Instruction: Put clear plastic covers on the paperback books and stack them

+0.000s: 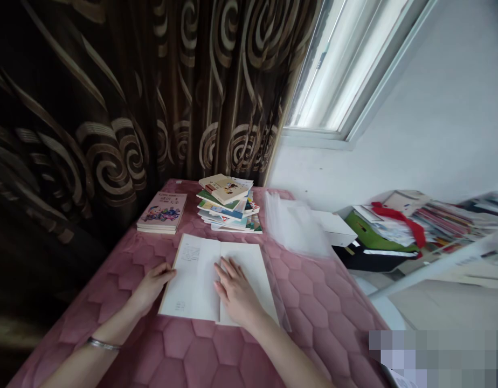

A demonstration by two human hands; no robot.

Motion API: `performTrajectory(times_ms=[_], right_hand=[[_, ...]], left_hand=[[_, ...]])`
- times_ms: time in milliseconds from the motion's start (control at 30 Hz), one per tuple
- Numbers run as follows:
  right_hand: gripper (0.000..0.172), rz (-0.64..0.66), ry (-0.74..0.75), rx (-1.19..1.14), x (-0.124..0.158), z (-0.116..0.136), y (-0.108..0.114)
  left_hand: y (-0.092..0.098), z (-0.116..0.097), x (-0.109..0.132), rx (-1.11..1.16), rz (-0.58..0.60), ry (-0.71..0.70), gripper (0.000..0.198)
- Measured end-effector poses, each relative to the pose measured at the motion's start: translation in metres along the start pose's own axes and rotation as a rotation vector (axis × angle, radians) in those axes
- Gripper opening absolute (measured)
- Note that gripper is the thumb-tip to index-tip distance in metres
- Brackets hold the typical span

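Observation:
An open book (200,280) lies flat on the pink quilted surface, its left page lightly printed and its right page blank. My left hand (155,281) pinches the left edge of the book between thumb and fingers. Across the middle fold, my right hand (235,288) rests flat on the right page with fingers stretched out. A clear plastic sheet (279,302) shows along the book's right edge, partly beneath it.
Behind the book stands a stack of mixed books (228,207), with two or so pink-covered books (162,213) to its left. Clear plastic sleeves (293,223) and a white box (333,226) lie right. A patterned curtain (208,81) hangs behind; piled papers (382,226) sit beyond the right edge.

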State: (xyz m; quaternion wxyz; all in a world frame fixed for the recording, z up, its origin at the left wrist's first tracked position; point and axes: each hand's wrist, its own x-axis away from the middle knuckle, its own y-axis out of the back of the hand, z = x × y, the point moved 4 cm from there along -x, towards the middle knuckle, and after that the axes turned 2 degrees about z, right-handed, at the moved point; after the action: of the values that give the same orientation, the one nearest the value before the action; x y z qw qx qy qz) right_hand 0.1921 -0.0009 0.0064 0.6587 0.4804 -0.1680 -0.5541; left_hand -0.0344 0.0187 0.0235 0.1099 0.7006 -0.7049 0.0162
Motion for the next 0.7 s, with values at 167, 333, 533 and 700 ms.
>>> performTrajectory(times_ms=[167, 333, 533, 700], right_hand=[[0.049, 0.007, 0.016, 0.079, 0.004, 0.001, -0.007], [0.046, 0.006, -0.001, 0.059, 0.003, 0.0, -0.008], [0.052, -0.041, -0.054, -0.196, 0.001, -0.005, -0.015], [0.061, -0.04, -0.183, -0.484, 0.001, -0.007, -0.013]], left_hand=[[-0.005, -0.014, 0.003, 0.033, 0.078, -0.007, 0.032], [-0.03, -0.025, 0.001, 0.27, 0.198, 0.076, 0.029], [-0.052, -0.029, -0.006, 0.431, 0.232, 0.066, 0.031], [-0.063, -0.006, -0.02, 0.314, 0.259, 0.074, 0.072]])
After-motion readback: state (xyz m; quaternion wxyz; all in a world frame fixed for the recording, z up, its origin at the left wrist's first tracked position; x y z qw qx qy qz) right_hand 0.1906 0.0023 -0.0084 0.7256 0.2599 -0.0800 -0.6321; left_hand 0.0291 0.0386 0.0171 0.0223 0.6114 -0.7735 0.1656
